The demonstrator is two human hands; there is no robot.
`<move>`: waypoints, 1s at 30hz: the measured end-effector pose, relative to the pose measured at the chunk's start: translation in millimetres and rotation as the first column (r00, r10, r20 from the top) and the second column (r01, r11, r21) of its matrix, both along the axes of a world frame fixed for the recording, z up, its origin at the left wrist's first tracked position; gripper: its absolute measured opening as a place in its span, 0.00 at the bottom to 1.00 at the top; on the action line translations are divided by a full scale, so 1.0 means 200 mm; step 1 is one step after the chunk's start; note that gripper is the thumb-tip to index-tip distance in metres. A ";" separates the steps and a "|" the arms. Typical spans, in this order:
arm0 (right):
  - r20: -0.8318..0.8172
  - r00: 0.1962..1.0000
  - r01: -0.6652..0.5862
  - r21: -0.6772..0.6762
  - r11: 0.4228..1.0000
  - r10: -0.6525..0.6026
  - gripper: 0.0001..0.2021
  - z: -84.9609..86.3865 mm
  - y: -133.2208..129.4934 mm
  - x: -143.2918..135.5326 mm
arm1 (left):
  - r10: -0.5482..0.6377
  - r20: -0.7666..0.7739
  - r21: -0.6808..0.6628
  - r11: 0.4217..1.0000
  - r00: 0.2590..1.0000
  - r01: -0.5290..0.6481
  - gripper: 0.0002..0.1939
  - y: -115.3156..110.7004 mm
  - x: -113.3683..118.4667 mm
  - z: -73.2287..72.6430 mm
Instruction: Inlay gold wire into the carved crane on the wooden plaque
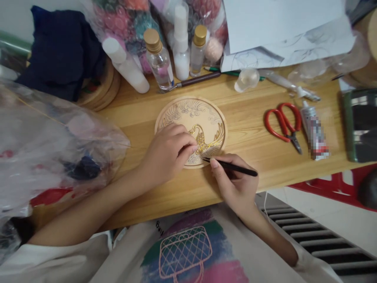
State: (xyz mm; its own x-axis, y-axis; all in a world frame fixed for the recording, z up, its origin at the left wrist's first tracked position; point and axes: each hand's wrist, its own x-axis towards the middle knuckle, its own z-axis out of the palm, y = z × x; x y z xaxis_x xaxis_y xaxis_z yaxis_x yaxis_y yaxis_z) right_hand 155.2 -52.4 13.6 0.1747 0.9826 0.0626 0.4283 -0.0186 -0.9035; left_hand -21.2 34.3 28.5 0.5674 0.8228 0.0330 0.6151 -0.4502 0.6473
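Observation:
A round wooden plaque [210,110] with a line drawing of a bird lies on the table, and gold wire covers part of the bird. My left hand [167,153] rests over the plaque's left side, its thumb and index finger pinched together at the gold lines; what lies between them is too small to make out. Black tweezers [238,168] are held in my right hand [235,181] at the lower right rim, their tips pointing left onto the drawing near my left fingertips.
Red-handled pliers [284,124] and a glue tube [315,131] lie right on the wooden table [247,118]. Bottles [160,61] and a brown-handled tool [198,79] line the back, with papers [282,27] behind. Plastic bags [59,137] cover the left; a dark green-edged object [361,125] sits far right.

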 end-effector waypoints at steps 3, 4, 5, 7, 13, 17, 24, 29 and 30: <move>-0.005 1.000 -0.010 -0.002 1.000 0.010 0.02 0.00 0.00 0.00 | -0.013 0.003 0.007 1.000 1.000 0.013 0.08 0.00 0.00 0.00; -0.005 1.000 -0.010 -0.003 1.000 0.010 0.02 0.00 0.00 0.00 | -0.018 0.005 0.010 1.000 1.000 0.018 0.08 0.00 0.00 0.00; -0.005 1.000 -0.010 -0.003 1.000 0.010 0.02 0.00 0.00 0.00 | -0.022 0.007 0.012 1.000 1.000 0.022 0.08 0.01 0.00 0.00; -0.004 1.000 -0.008 0.002 1.000 0.008 0.02 0.00 0.00 0.00 | -0.028 0.011 0.017 0.999 1.000 0.027 0.08 0.01 0.00 0.00; -0.009 1.000 -0.007 -0.001 1.000 0.007 0.02 0.00 0.00 0.00 | -0.037 0.005 0.022 0.999 0.999 0.037 0.09 0.01 0.00 0.00; -0.017 1.000 -0.008 -0.003 1.000 0.008 0.02 0.00 0.00 0.00 | -0.035 -0.004 0.012 0.999 0.999 0.035 0.09 0.01 0.00 0.00; -0.015 1.000 -0.010 -0.004 1.000 0.010 0.02 -0.01 -0.01 0.00 | -0.036 0.034 0.023 0.999 0.999 0.035 0.08 0.01 0.00 0.00; -0.022 1.000 -0.006 0.001 1.000 0.006 0.03 0.00 -0.01 0.00 | -0.036 0.024 -0.004 0.999 0.999 0.036 0.08 0.01 0.01 0.00; -0.023 1.000 -0.006 0.002 1.000 0.006 0.03 0.00 -0.01 0.00 | -0.034 0.023 -0.007 0.999 0.999 0.034 0.08 0.01 0.01 0.01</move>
State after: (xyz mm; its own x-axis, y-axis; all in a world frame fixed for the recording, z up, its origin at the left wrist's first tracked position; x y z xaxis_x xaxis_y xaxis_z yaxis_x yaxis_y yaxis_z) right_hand 155.2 -53.6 12.7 0.1701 0.9836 0.0602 0.4075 -0.0146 -0.9131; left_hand -19.6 36.7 29.8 0.5944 0.8031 0.0406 0.5844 -0.4661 0.6642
